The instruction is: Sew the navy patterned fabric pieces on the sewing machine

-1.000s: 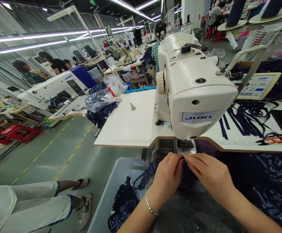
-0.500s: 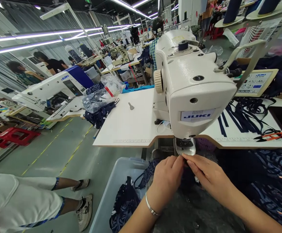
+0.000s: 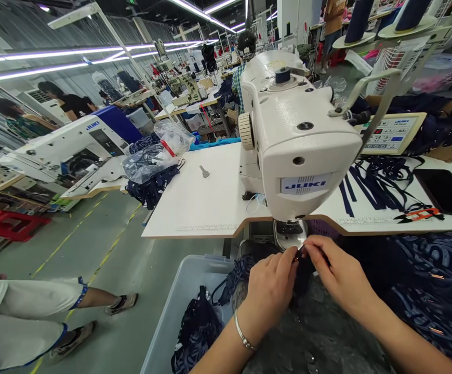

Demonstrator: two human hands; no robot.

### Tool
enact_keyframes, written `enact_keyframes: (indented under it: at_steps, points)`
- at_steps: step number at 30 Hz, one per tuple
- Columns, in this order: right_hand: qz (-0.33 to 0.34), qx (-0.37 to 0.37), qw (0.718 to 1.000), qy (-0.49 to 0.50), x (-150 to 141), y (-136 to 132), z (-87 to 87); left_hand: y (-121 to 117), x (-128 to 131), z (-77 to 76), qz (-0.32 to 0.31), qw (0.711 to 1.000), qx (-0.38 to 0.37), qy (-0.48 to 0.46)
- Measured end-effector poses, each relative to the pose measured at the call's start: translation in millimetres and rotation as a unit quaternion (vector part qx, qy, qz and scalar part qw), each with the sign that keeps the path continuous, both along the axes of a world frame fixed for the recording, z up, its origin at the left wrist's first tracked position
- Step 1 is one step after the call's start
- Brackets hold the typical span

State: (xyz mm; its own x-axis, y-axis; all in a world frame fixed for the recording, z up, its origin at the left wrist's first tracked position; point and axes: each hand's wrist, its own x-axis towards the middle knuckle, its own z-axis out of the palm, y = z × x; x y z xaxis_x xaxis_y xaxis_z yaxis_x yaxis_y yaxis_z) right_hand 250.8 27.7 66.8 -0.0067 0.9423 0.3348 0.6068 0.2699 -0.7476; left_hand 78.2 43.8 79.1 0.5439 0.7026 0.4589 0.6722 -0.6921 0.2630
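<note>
In front of the white JUKI sewing machine (image 3: 306,148), both hands meet just below its metal sewing arm (image 3: 291,239). My left hand (image 3: 269,283) pinches a small piece of dark navy strap (image 3: 300,254) between thumb and fingers. From the other side, my right hand (image 3: 339,272) pinches the same piece, its fingertips close to the left ones. A small shiny spot shows on the strap, too small to make out. Most of the strap is hidden by the fingers. Dark fabric hangs beneath the hands, over the lap.
A clear plastic bin (image 3: 167,311) with navy patterned garments stands at left. On the white table lie a grey key-shaped metal piece (image 3: 204,172), navy straps (image 3: 374,187), orange-handled snips (image 3: 421,213) and a phone (image 3: 446,191). A person in white shorts (image 3: 27,317) stands in the left aisle.
Both hands have moved slightly away from the sewing arm, and more of the strap shows between them. The view has shifted a little. The person at left has moved further left.
</note>
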Motion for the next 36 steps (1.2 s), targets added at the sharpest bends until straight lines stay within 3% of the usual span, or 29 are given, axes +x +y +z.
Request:
enact_keyframes:
  at_steps: [3, 7, 10, 14, 20, 24, 26, 28, 30, 32, 36]
  points:
    - [-0.026, 0.035, 0.999, 0.017, -3.2, 1.0, -0.7, -1.3, 0.8, -4.5, -0.002, 1.0, 0.02, -0.019]
    - [0.017, 0.021, 0.999, 0.019, -0.3, 2.3, 0.3, -0.4, -3.3, -8.6, -0.011, 0.999, 0.019, -0.028]
    - [0.068, 0.027, 0.997, -0.024, 9.4, 2.8, 1.4, 0.5, -7.1, -5.2, -0.007, 1.0, 0.005, 0.021]
    - [0.159, 0.05, 0.977, -0.129, 19.5, 0.2, 0.8, 1.4, -7.6, 3.6, 0.001, 0.995, -0.059, 0.077]
    - [0.152, 0.042, 0.971, -0.181, 22.1, -7.0, -10.3, 8.3, -2.4, -1.7, -0.03, 0.977, -0.193, 0.083]
    - [0.133, -0.121, 0.984, -0.017, 31.8, -3.9, -25.5, 15.9, -8.1, -14.8, 0.036, 0.971, -0.234, 0.032]
    - [0.116, -0.225, 0.96, 0.118, 33.2, -2.2, -34.2, 17.3, -11.0, -20.5, 0.037, 0.964, -0.262, 0.014]
    - [0.097, -0.284, 0.923, 0.241, 29.4, -2.5, -42.0, 16.4, -10.8, -26.1, -0.011, 0.943, -0.33, -0.037]
    - [0.074, -0.297, 0.897, 0.32, 21.7, -4.6, -48.1, 14.2, -7.6, -32.0, -0.05, 0.901, -0.413, -0.121]
    - [0.05, -0.295, 0.887, 0.353, 13.7, -7.6, -52.2, 12.6, -3.8, -37.4, -0.048, 0.861, -0.467, -0.197]
    - [0.026, -0.257, 0.906, 0.336, 6.0, -11.6, -54.8, 13.0, -2.3, -40.7, -0.016, 0.844, -0.484, -0.228]
